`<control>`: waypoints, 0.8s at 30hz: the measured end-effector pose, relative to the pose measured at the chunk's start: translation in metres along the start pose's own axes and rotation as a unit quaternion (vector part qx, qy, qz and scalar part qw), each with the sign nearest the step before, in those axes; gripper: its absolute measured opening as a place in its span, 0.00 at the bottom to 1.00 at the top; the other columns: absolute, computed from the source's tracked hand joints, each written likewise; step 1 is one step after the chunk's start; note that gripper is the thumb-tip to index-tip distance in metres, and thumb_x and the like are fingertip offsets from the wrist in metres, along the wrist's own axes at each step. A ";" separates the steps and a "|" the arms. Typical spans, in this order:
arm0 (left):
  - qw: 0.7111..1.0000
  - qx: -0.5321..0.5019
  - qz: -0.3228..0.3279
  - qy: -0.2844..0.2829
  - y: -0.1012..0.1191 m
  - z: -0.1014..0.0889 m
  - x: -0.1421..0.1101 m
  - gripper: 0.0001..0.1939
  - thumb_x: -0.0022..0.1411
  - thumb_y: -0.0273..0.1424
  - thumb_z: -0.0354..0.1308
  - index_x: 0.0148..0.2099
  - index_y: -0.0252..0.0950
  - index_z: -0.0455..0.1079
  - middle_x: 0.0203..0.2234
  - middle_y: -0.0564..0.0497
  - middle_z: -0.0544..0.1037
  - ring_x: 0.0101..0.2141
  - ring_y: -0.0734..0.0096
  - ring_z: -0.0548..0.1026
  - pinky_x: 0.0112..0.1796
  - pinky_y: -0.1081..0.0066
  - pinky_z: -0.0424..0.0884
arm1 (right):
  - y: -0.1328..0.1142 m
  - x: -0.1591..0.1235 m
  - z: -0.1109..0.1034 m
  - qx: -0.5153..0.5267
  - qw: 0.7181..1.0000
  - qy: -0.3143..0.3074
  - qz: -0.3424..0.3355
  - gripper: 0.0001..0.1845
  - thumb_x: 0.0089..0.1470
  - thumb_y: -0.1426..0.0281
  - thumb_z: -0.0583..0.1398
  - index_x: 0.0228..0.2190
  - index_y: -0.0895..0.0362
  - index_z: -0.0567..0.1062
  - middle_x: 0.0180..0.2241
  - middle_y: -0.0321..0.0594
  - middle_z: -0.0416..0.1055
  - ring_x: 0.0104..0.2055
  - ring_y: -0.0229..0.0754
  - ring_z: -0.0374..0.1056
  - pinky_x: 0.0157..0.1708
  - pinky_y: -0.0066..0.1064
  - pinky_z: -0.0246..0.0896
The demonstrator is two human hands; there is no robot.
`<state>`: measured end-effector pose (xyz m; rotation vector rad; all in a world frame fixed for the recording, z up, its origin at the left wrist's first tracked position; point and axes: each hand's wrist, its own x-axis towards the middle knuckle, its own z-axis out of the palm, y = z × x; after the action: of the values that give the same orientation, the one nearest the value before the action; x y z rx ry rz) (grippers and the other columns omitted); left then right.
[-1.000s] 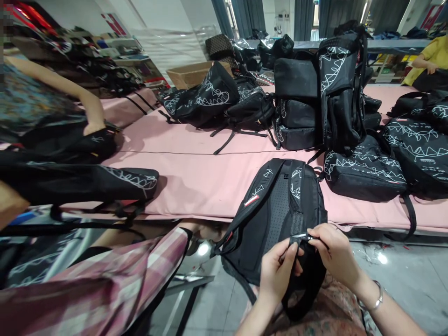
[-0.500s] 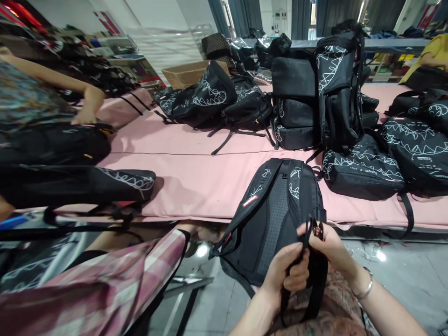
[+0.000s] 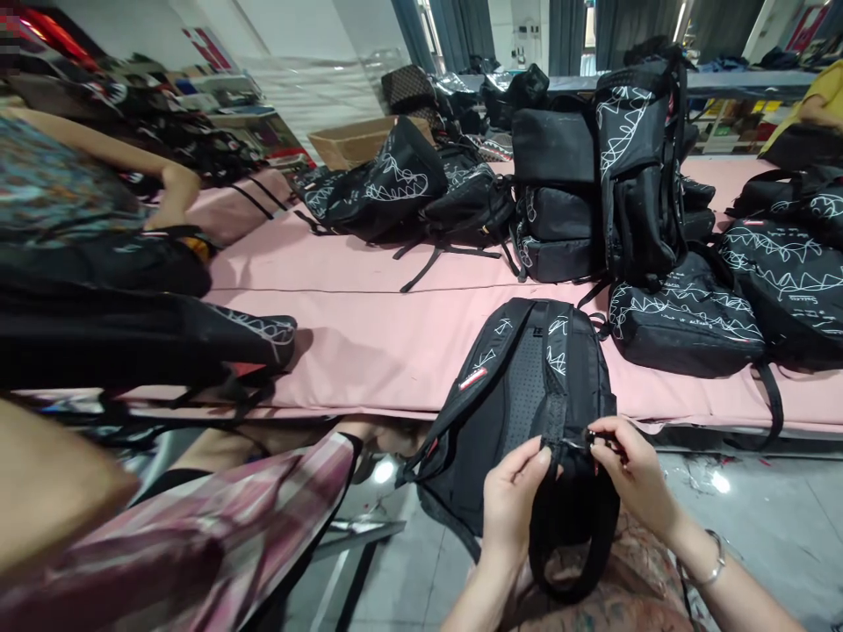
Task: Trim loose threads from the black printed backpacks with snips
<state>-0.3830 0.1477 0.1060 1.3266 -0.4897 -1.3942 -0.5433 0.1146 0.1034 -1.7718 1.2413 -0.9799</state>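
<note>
A black backpack (image 3: 527,395) with white scribble print on its shoulder straps leans against the table edge, padded back panel facing up. Close to my body, my left hand (image 3: 517,491) is closed in a pinch on the backpack's black webbing strap (image 3: 580,579), which hangs in a loop below. My right hand (image 3: 625,465) pinches a small dark piece just to the right; its kind is too small to make out. A short gap separates the two hands, with dark strap material between them.
The pink-covered table (image 3: 356,325) runs across the view. Stacked black backpacks (image 3: 632,175) stand behind, with more at right (image 3: 685,316). At left, a co-worker's arm (image 3: 175,184) is over other bags, and a seated person's plaid clothing (image 3: 198,535) is close by.
My hands have moved apart and slightly down, the left one shifting left. The strap loop now hangs wider below them. At left, the co-worker's bag and a nearby arm have moved.
</note>
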 end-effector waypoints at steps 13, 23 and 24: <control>0.977 0.169 0.123 -0.048 -0.007 -0.003 0.001 0.10 0.53 0.35 0.58 0.33 0.34 0.75 0.25 0.50 0.68 0.27 0.74 0.66 0.28 0.77 0.62 | 0.001 0.000 0.004 -0.091 0.985 0.018 -0.142 0.07 0.59 0.72 0.51 0.32 0.57 0.69 0.31 0.40 0.69 0.35 0.40 0.64 0.36 0.33 0.58; 0.926 0.310 0.179 -0.123 0.035 -0.040 0.033 0.14 0.58 0.36 0.52 0.37 0.34 0.75 0.31 0.45 0.76 0.33 0.67 0.72 0.38 0.71 0.67 | 0.020 -0.007 0.002 -0.027 0.993 -0.012 -0.113 0.05 0.57 0.71 0.53 0.32 0.57 0.69 0.28 0.40 0.68 0.30 0.39 0.64 0.31 0.30 0.59; 0.930 0.307 0.196 -0.053 0.044 -0.052 0.044 0.14 0.57 0.37 0.53 0.38 0.34 0.75 0.34 0.45 0.76 0.37 0.66 0.72 0.42 0.70 0.66 | 0.021 -0.007 0.001 -0.007 0.997 -0.007 -0.082 0.06 0.57 0.69 0.54 0.33 0.57 0.69 0.29 0.40 0.68 0.30 0.39 0.64 0.30 0.29 0.59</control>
<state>-0.3091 0.1139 0.1096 1.5299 -1.2697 -1.0085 -0.5524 0.1164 0.0828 -1.9117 1.1104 -1.0512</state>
